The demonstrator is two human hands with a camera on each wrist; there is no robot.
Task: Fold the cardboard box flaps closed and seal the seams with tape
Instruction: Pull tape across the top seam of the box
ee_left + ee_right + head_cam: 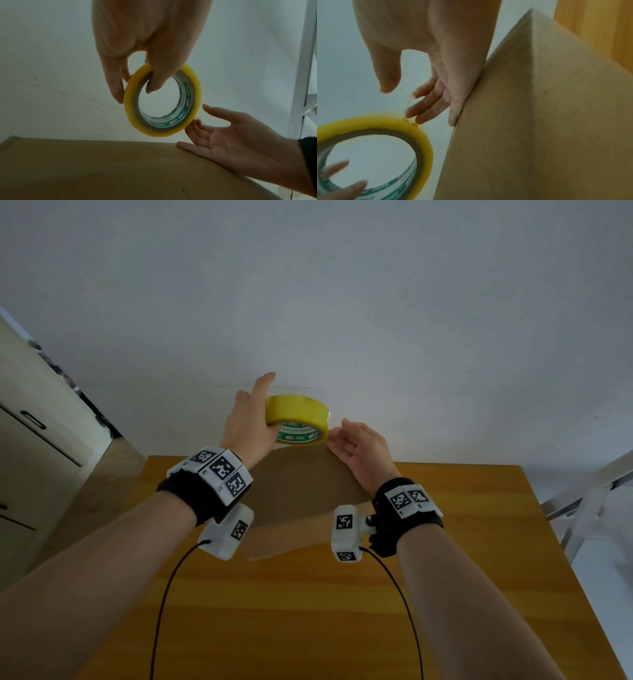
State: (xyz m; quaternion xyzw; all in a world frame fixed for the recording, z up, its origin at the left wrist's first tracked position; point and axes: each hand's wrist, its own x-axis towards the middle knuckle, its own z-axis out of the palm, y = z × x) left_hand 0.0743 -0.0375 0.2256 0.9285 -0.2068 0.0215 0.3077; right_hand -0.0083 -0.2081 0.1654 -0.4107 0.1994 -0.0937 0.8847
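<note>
A yellow tape roll [296,414] with a green-printed core is held in the air above the far edge of a closed brown cardboard box [294,494]. My left hand [255,419] grips the roll, thumb inside the core and fingers on the outer face [135,93]. My right hand [346,436] is flat with straight fingers. Its fingertips [412,113] touch the roll's [423,140] rim, and the little finger lies along the box's [539,121] top edge. In the left wrist view the right hand [205,121] meets the roll [197,94] at its lower right, above the box [102,169].
The box sits on a wooden table [445,577] pushed against a white wall. A pale cabinet with a dark handle [32,419] stands at the left. A white metal frame [589,508] is at the right. Camera cables hang from both wrists.
</note>
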